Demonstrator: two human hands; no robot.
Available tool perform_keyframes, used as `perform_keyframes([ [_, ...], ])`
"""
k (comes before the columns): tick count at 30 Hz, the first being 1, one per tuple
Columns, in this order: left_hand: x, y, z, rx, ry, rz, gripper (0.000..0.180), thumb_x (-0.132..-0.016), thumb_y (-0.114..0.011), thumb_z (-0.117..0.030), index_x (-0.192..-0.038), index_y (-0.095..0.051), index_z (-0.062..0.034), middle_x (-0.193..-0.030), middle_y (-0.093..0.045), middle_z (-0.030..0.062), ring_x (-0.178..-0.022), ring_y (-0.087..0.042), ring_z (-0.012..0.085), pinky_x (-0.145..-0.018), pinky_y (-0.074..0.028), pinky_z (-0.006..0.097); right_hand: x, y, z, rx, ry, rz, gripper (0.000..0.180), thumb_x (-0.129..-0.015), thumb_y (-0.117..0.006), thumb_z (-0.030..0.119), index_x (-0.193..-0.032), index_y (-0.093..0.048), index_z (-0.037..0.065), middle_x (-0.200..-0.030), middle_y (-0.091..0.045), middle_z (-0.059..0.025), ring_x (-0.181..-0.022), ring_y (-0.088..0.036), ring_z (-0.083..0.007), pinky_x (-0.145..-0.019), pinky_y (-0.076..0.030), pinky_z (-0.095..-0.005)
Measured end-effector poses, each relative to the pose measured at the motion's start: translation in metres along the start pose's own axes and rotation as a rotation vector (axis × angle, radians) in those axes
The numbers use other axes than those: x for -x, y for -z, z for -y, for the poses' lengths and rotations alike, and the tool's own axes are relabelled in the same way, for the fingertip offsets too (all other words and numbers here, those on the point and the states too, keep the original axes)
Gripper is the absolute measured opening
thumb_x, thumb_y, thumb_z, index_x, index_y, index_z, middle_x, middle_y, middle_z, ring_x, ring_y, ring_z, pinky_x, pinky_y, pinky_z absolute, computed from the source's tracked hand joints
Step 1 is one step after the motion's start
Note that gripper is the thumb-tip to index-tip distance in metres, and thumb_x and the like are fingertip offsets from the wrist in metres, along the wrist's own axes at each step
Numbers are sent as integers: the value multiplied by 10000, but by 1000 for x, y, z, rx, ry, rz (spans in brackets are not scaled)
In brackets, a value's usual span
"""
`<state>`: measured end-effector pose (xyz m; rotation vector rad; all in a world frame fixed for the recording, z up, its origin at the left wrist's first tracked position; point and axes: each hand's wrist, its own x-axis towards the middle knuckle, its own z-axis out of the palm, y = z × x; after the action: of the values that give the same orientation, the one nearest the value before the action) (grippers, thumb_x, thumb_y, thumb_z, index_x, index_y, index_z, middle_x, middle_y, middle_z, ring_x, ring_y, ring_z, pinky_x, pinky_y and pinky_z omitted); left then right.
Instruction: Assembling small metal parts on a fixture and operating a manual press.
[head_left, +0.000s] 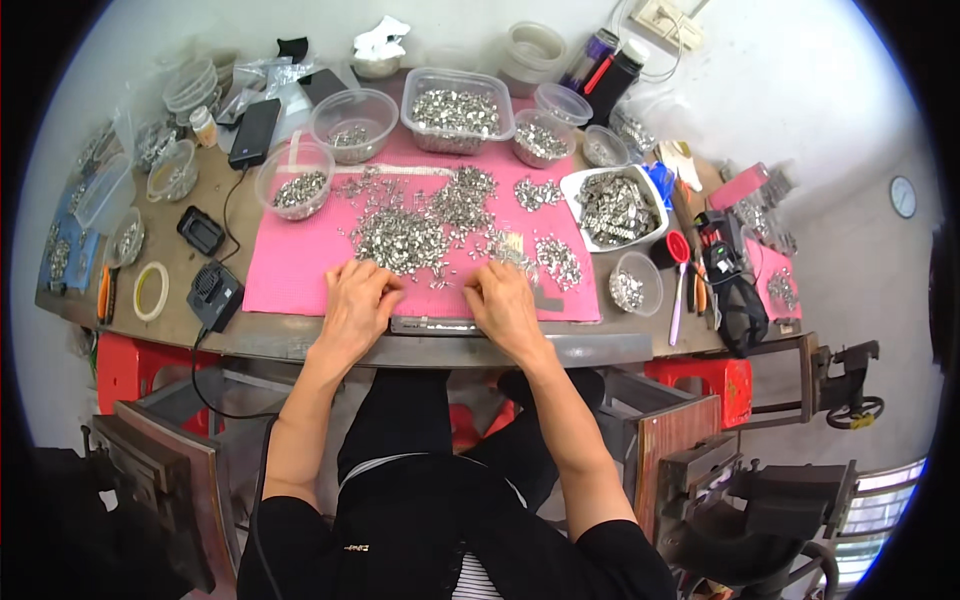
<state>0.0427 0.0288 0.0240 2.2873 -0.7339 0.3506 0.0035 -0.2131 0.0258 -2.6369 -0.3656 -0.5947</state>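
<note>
My left hand (357, 308) rests at the near edge of a pink mat (285, 265), its fingers curled and thumb drawn in. Level with it, my right hand (505, 308) is also curled, thumb against the fingers. Whatever either pinches is too small or hidden to make out. Between the two hands lies a narrow dark bar (410, 325) with a row of tiny shiny pieces along it. Just beyond, a loose heap of small silvery metal parts (400, 240) spreads over the mat. Smaller piles of the same sort (558, 262) sit beyond my right hand.
Clear plastic tubs (352, 104) of metal parts line the mat's back. At right stand a white tray (571, 190) of metal links, a red cup (671, 249) and hand tools. A black charger (215, 296) and tape roll (151, 290) lie left. Vises (690, 490) flank my legs.
</note>
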Motion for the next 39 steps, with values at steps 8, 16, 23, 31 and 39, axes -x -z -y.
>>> perform_keyframes([
  [8,-9,-5,-5,-22,-43,-4,73,-836,-759,-134,-888,-714,-109,-856,-599,29,-924,-570,237,-921,-359,438,-6,14,-3,-244,33,115,79,-815,-753,73,-866,-703,40,-820,-605,-115,-822,-609,-321,-739,-486,-435],
  [16,-7,-2,-6,-17,-32,52,70,-840,-756,-141,-887,-724,-101,-874,-619,34,-922,-569,242,-942,-351,434,-2,4,-6,-245,74,111,69,-833,-731,100,-868,-709,45,-850,-617,-128,-841,-625,-353,-772,-513,-453],
  [23,-19,-4,-5,-77,-159,-40,55,-861,-718,-122,-915,-709,-115,-928,-614,39,-965,-567,252,-950,-355,461,0,26,7,-450,-203,74,82,-895,-693,49,-940,-677,-17,-815,-692,-144,-728,-699,-266,-666,-541,-371],
  [31,-15,-10,3,9,-117,66,82,-880,-718,-133,-955,-732,-103,-876,-639,31,-914,-578,233,-895,-372,386,25,19,36,-511,-129,14,114,-852,-720,-6,-938,-647,9,-876,-652,-119,-839,-627,-306,-773,-483,-394],
  [39,-12,-9,-3,-63,-107,59,85,-877,-734,-161,-935,-717,-102,-864,-640,36,-898,-581,237,-900,-367,397,30,10,41,-386,-41,-67,126,-842,-728,-11,-934,-646,18,-903,-662,-103,-840,-618,-288,-781,-471,-385],
])
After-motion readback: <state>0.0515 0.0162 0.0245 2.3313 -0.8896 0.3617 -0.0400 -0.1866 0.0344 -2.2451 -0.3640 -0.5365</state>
